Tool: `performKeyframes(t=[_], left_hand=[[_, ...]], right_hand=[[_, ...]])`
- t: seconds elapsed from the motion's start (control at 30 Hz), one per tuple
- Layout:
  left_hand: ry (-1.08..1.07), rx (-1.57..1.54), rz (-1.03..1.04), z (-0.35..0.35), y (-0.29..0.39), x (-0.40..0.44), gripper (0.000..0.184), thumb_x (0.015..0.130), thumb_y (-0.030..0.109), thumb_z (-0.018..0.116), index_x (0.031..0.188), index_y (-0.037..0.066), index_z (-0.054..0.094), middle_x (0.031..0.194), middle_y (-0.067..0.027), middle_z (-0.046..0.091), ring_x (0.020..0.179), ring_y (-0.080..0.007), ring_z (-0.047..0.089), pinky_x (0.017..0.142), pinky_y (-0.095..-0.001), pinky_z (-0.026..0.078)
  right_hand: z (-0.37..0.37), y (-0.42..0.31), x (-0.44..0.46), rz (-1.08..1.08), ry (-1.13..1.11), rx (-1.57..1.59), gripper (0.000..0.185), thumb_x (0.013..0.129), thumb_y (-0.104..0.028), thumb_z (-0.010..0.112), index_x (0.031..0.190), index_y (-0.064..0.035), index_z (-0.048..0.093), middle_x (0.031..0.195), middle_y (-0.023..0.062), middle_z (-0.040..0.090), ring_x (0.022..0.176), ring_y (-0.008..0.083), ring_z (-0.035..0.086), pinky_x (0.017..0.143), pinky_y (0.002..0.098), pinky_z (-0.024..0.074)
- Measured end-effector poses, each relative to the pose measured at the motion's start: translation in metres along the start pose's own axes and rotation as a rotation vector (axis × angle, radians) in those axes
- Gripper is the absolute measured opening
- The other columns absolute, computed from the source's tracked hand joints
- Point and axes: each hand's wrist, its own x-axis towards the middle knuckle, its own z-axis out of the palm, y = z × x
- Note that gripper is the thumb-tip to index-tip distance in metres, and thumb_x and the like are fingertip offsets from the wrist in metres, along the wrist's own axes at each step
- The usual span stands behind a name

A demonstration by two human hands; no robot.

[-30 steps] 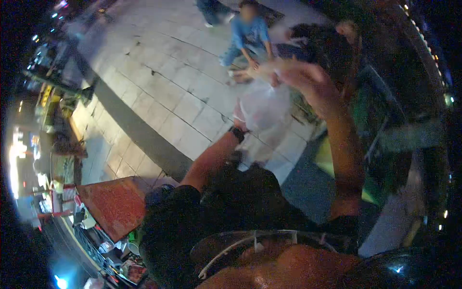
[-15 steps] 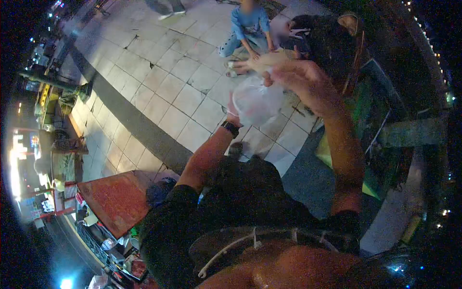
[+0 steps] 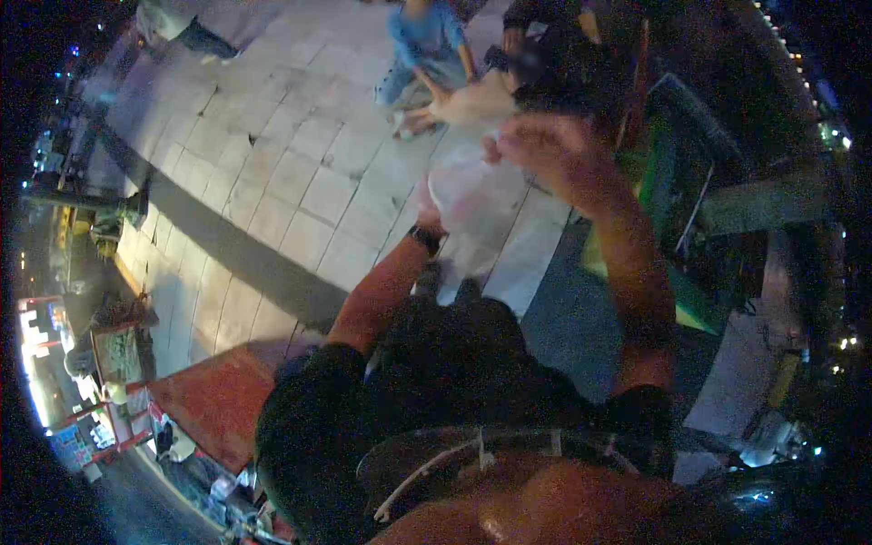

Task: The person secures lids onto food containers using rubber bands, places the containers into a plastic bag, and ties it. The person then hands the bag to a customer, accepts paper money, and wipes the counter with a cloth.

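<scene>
A translucent white plastic bag (image 3: 479,189) with a pale pinkish patch showing through hangs in front of me, over the tiled floor. My left hand (image 3: 429,205), with a dark watch on its wrist, holds the bag from its left side; its fingers are partly hidden by the plastic. Above and to the right, my right hand (image 3: 549,153) has its fingers bent, with the tips pinched at the bag's upper edge. Motion blurs both hands and the bag a little.
A person in blue (image 3: 427,41) crouches ahead, hands on a light tan shape I cannot make out. Someone in dark clothing (image 3: 563,68) is beside them. A red-brown panel (image 3: 213,400) stands low on the left, a green-edged structure (image 3: 668,182) on the right.
The view has shifted, so the crouching person and floor sit further left and higher. Both hands remain at the bag. Another person's legs at upper left appear further left.
</scene>
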Motion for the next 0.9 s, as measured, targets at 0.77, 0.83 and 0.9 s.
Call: performKeyframes(t=[0.77, 0.83, 0.9], left_hand=[[-0.405, 1.689, 0.079, 0.125, 0.020, 0.034, 0.063, 0.100, 0.050, 0.041, 0.148, 0.009, 0.043, 0.148, -0.0137, 0.051, 0.136, -0.0301, 0.048, 0.115, -0.0463, 0.038], [-0.513, 1.642, 0.000, 0.120, 0.022, 0.031, 0.067, 0.101, 0.053, 0.034, 0.151, 0.008, 0.038, 0.151, -0.0143, 0.047, 0.139, -0.0318, 0.045, 0.117, -0.0487, 0.035], [-0.317, 1.134, -0.033, 0.053, -0.018, 0.029, 0.068, 0.102, 0.054, 0.031, 0.152, 0.008, 0.036, 0.154, -0.0149, 0.044, 0.141, -0.0332, 0.043, 0.118, -0.0507, 0.033]], right_hand=[[-0.005, -0.016, -0.064, 0.164, 0.154, 0.081, 0.038, 0.099, -0.038, 0.061, 0.104, -0.0025, 0.074, 0.103, 0.0055, 0.073, 0.101, 0.0152, 0.065, 0.095, 0.0311, 0.0461], [-0.003, -0.018, -0.066, 0.153, 0.167, 0.102, 0.038, 0.099, -0.038, 0.061, 0.104, -0.0027, 0.074, 0.103, 0.0051, 0.073, 0.101, 0.0146, 0.064, 0.095, 0.0306, 0.0459], [-0.003, -0.016, -0.066, 0.120, 0.138, 0.032, 0.038, 0.100, -0.037, 0.060, 0.105, -0.0023, 0.074, 0.102, 0.0047, 0.073, 0.099, 0.0134, 0.064, 0.093, 0.0301, 0.0462]])
